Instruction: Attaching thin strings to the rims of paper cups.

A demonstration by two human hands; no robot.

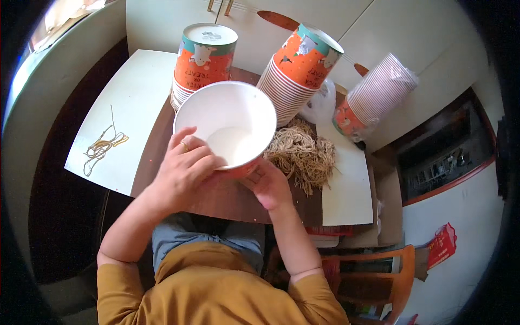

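Note:
A paper bucket (230,111), white inside with an orange-red outside, is tilted so that its open mouth points up toward me. My left hand (188,169) is closed on its near left rim, with the fingertips at the inner edge and a ring on one finger. From below right, my right hand (272,187) supports the bucket's outer wall; some of its fingers are hidden behind the bucket. Just right of it lies a tangled heap of beige cord (302,154). Beyond the bucket stand two upside-down stacks of printed orange and green buckets, a left stack (201,64) and a taller right stack (297,70).
A plastic-wrapped bucket stack (379,100) stands at the far right of the brown and white table (244,208). Several loose cords (102,145) lie on the left white panel. White cabinets (162,24) stand behind, and a wooden chair (403,276) is at lower right.

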